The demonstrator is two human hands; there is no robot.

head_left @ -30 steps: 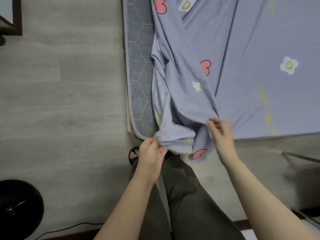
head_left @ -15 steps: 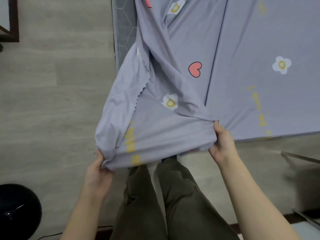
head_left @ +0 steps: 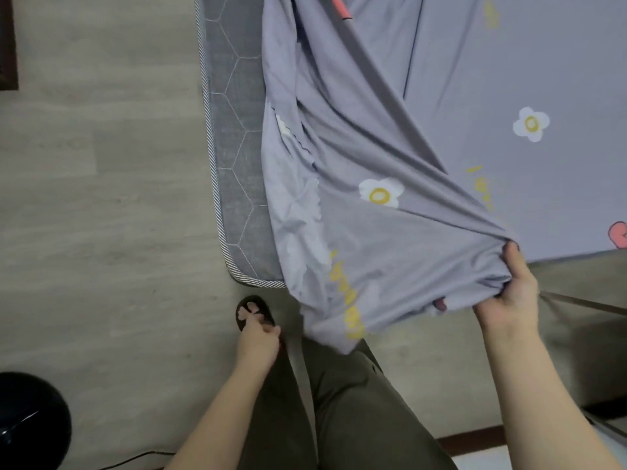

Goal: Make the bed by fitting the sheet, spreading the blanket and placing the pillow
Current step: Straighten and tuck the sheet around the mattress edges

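Note:
A lilac fitted sheet (head_left: pixel 390 239) printed with white flowers, red hearts and yellow letters covers most of the bed. Its near-left corner is bunched and hangs loose off the grey hexagon-quilted mattress (head_left: pixel 234 164), whose left strip and rounded corner are bare. My right hand (head_left: pixel 512 290) grips a gathered fold of the sheet at the mattress's near edge. My left hand (head_left: pixel 258 340) hangs lower, left of the drooping corner, holding nothing, fingers loosely curled. No blanket or pillow is in view.
My legs in dark trousers (head_left: pixel 339 408) stand at the bed's foot, one foot in a dark slipper (head_left: pixel 252 312). A black round object (head_left: pixel 30 418) with a cable sits on the wooden floor bottom left. A thin metal bar (head_left: pixel 583 301) runs at right.
My left hand has let go of the sheet's corner and dropped toward my legs. The stretched corner has fallen slack. My right hand keeps its grip and has shifted right.

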